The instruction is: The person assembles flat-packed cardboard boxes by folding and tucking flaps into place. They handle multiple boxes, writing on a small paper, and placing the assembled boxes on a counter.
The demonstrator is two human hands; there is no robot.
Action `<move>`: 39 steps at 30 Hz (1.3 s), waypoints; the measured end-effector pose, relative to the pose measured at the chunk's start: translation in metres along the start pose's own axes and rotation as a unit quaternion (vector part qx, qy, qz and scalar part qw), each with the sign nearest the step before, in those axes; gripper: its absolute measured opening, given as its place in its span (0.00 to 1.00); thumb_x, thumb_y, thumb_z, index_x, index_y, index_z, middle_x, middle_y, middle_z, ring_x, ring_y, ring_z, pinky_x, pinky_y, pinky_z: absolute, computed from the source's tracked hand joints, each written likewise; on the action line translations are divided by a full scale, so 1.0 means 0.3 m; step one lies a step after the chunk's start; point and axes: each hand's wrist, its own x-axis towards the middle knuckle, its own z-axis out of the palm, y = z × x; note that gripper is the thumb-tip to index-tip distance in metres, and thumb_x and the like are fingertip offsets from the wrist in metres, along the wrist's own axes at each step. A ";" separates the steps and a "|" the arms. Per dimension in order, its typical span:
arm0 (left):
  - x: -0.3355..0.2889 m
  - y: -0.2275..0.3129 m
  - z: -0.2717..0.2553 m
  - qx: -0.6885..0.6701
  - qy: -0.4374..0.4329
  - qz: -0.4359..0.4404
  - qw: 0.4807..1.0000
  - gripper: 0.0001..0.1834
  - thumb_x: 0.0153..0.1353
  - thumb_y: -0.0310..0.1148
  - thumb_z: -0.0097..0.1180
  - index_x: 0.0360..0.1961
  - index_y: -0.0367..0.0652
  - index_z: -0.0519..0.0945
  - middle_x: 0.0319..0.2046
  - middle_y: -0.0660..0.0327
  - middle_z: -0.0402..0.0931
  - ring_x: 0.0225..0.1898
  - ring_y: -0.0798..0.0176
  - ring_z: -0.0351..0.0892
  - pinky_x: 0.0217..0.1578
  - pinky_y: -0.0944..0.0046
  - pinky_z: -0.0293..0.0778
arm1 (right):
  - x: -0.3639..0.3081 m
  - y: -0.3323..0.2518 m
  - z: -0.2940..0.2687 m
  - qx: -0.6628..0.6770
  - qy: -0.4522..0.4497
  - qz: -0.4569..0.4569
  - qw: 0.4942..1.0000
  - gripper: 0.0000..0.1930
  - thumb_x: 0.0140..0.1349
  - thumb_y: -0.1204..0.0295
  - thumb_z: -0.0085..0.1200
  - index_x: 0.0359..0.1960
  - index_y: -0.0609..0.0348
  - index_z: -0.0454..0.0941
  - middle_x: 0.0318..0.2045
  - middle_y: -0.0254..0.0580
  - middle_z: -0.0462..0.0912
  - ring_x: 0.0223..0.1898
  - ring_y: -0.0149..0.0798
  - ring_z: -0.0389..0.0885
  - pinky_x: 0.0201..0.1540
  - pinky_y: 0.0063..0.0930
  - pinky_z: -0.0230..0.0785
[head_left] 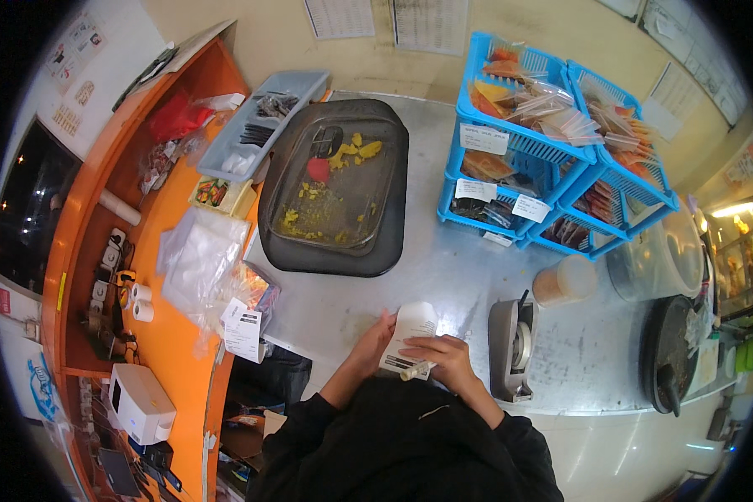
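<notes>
In front of my body, over the metal counter's near edge, I hold a white printed paper (418, 320), which looks like a receipt or a paper sleeve. My left hand (371, 345) grips its left side. On its right side and lower part, the bent fingers of my right hand (445, 360) are closed. A small cream-coloured rolled piece (412, 372) shows at the paper's lower end, beside my right fingers; its kind cannot be made out. Another white printed receipt (243, 330) hangs at the counter's left edge, next to a small colourful box (262, 293).
A black tray (274, 238) with yellow food scraps and a red piece lies on the metal counter (435, 259). Blue stacked baskets (527, 146) of packets stand far right. Nearer are a grey metal device (502, 351), a lidded tub (566, 280) and a black round pan (657, 356).
</notes>
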 end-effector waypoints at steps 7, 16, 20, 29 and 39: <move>-0.017 0.016 -0.009 0.134 0.054 -0.018 0.989 0.20 0.66 0.35 0.47 0.55 0.37 0.66 0.47 0.52 0.74 0.44 0.59 0.78 0.40 0.62 0.78 | 0.023 -0.037 -0.017 -0.045 0.014 -0.102 0.994 0.23 0.35 0.74 0.62 0.40 0.44 0.83 0.43 0.30 0.83 0.24 0.31 0.78 0.30 0.21 0.70; -0.054 0.026 0.034 0.132 0.021 0.064 0.989 0.20 0.65 0.30 0.43 0.57 0.38 0.65 0.53 0.52 0.70 0.53 0.57 0.73 0.53 0.59 0.71 | 0.020 -0.030 -0.018 0.094 0.077 0.046 0.992 0.10 0.46 0.73 0.64 0.33 0.51 0.84 0.38 0.35 0.84 0.28 0.32 0.79 0.33 0.26 0.72; -0.074 0.028 0.071 0.140 -0.032 0.047 0.988 0.22 0.69 0.34 0.37 0.63 0.41 0.60 0.57 0.56 0.67 0.58 0.62 0.67 0.59 0.59 0.63 | 0.048 -0.052 -0.010 0.131 0.158 0.241 0.949 0.07 0.47 0.74 0.65 0.30 0.58 0.83 0.34 0.37 0.82 0.33 0.36 0.79 0.35 0.27 0.71; -0.087 -0.001 0.123 0.160 -0.012 0.089 0.983 0.24 0.70 0.34 0.36 0.66 0.41 0.56 0.59 0.55 0.64 0.57 0.63 0.68 0.58 0.64 0.64 | 0.067 -0.043 -0.023 0.180 0.158 0.210 0.948 0.10 0.47 0.75 0.67 0.32 0.62 0.81 0.32 0.36 0.75 0.33 0.28 0.74 0.36 0.21 0.67; -0.094 -0.038 0.106 0.380 0.086 0.228 0.892 0.17 0.67 0.34 0.45 0.52 0.36 0.70 0.43 0.57 0.76 0.45 0.67 0.74 0.46 0.68 0.68 | 0.051 -0.057 -0.030 0.295 0.128 0.354 0.878 0.07 0.55 0.73 0.61 0.34 0.62 0.81 0.23 0.28 0.76 0.25 0.22 0.70 0.30 0.17 0.63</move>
